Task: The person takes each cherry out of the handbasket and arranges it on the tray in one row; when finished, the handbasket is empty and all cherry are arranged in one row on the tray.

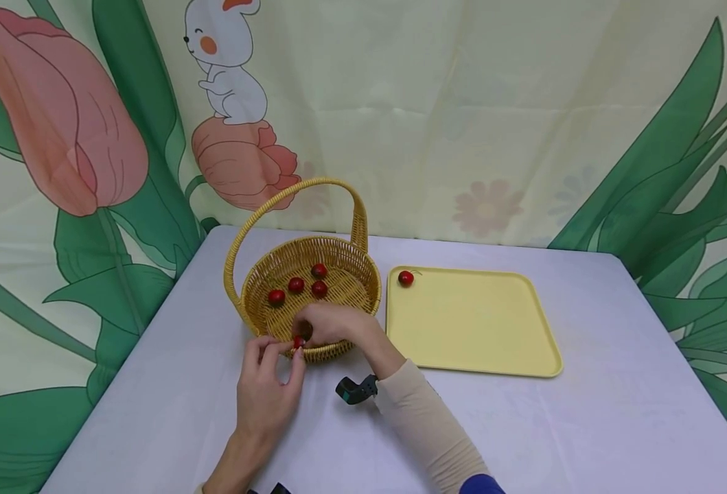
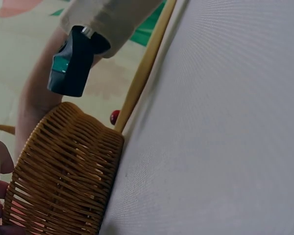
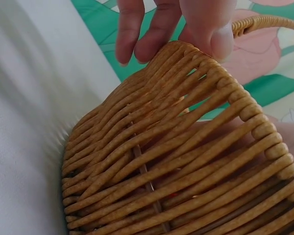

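In the head view, a small red fruit [image 1: 298,342] is at the near rim of the wicker basket [image 1: 372,271]. My left hand [image 1: 268,394] pinches it between thumb and fingers from outside the rim. My right hand [image 1: 333,324] reaches over the rim into the basket, its curled fingers meeting the same fruit; its fingertips are partly hidden. Fingers [image 3: 157,29] bend over the rim in the right wrist view. The left wrist view shows the basket's outer wall [image 2: 63,171] and part of a hand [image 2: 0,156] at the left edge.
Several red fruits, one of them here [image 1: 277,298], lie inside the basket, under its arched handle [image 1: 314,182]. Right of the basket is a yellow tray [image 1: 474,322] with one red fruit [image 1: 406,278] in its back left corner. A printed cloth [image 1: 412,137] hangs behind the table.
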The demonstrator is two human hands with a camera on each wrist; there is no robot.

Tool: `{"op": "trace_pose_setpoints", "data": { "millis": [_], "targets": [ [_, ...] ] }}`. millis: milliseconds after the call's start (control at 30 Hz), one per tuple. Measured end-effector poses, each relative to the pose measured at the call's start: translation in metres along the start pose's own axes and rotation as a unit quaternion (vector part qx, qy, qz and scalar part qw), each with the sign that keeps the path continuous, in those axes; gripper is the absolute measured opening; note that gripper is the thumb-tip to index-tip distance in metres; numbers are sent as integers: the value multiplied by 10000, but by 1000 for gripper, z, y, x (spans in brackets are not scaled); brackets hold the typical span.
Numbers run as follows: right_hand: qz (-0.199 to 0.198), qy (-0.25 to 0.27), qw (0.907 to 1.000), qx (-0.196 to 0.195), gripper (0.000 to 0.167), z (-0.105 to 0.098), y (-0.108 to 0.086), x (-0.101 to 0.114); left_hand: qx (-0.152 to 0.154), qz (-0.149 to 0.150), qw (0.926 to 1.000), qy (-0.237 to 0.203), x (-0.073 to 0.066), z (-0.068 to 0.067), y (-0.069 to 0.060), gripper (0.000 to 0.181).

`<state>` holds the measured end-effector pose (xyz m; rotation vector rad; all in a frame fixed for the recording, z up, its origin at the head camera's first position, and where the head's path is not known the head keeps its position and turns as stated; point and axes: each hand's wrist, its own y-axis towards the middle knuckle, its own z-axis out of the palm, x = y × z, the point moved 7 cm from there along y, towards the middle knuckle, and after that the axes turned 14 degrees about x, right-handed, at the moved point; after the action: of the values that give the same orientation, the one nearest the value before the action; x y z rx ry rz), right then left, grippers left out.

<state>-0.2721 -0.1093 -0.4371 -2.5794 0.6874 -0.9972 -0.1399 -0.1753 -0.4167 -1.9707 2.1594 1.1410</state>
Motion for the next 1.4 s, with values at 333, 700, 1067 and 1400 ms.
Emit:
{"op": "trace_pose_setpoints", "data": {
  "millis": [333,700,1067,1400],
  "targets": [
    [-183,170,9966,-781,22,-17,-13,0,15,56,9999,-104,-1,1,1,20],
    [-251,446,9813,-1858,32,-43,-50,-2,-6,74,9998,-191,-1,0,1,19],
    [-418,670,9520,-2957,32,-61,-99,-27,-30,52,9998,-163,0,1,1,19],
    [-407,926,9331,-3450,37,-65,-131,-58,-72,-7,9999,-119,0,0,0,17]
  ]
}}
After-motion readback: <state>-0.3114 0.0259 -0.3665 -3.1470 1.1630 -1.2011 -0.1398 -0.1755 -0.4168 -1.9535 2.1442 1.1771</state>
